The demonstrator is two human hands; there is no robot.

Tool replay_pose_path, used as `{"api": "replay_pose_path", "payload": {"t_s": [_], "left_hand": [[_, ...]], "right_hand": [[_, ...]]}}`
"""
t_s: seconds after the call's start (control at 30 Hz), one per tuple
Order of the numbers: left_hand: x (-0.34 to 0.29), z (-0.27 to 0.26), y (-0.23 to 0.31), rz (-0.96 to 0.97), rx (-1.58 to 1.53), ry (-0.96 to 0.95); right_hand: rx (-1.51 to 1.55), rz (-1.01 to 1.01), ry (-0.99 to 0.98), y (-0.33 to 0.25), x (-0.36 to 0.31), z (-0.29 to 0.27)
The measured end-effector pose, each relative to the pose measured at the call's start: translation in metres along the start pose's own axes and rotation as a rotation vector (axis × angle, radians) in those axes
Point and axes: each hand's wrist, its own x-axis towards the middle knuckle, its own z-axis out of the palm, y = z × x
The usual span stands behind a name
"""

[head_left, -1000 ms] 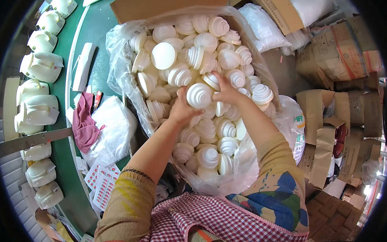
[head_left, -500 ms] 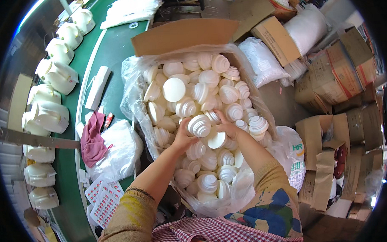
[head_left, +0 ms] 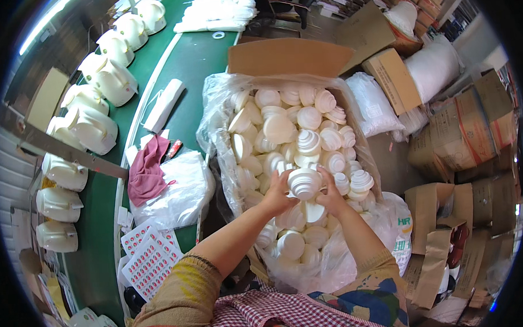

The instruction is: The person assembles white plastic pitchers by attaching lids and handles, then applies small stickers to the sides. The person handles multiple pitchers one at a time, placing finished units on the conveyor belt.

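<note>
Both my hands are over an open carton lined with clear plastic and heaped with white round plastic lids (head_left: pixel 277 129), many with stepped rings. Between my hands is a white stepped lid (head_left: pixel 304 184), its rings facing up. My left hand (head_left: pixel 278 196) grips its left side, fingers curled round the edge. From the right, my right hand (head_left: pixel 330 194) closes on the same lid with bent fingers. Another pale lid (head_left: pixel 314 211) lies just beneath, partly hidden. The undersides of the held lid and my fingertips do not show fully.
On the left, a green conveyor belt (head_left: pixel 207 57) carries a row of white kettle bodies (head_left: pixel 110 80). A maroon cloth (head_left: pixel 148 172), plastic bags (head_left: pixel 179 192) and sticker sheets (head_left: pixel 152 262) lie on its near side. Cartons (head_left: pixel 470 130) and a white sack (head_left: pixel 374 103) stand at right.
The view has shifted, so the carton and belt appear farther right. My hands remain round a stepped lid, now with its rings turned more upward, and my right hand has come alongside it.
</note>
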Motion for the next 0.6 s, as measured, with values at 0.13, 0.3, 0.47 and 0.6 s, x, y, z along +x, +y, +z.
{"api": "replay_pose_path", "payload": {"t_s": [0.13, 0.3, 0.47, 0.6], "left_hand": [[-0.014, -0.029, 0.057, 0.108, -0.008, -0.022], [-0.095, -0.084, 0.071, 0.177, 0.033, 0.139], [-0.252, -0.151, 0.047, 0.11, 0.099, 0.394], [-0.41, -0.195, 0.013, -0.239, 0.126, 0.616]], "right_hand": [[0.144, -0.22, 0.008, -0.048, -0.015, 0.022], [-0.091, -0.408, -0.034, -0.102, -0.046, 0.098], [-0.074, -0.509, -0.306, -0.113, -0.082, 0.236], [0.046, -0.216, -0.681, -0.116, -0.125, 0.381]]}}
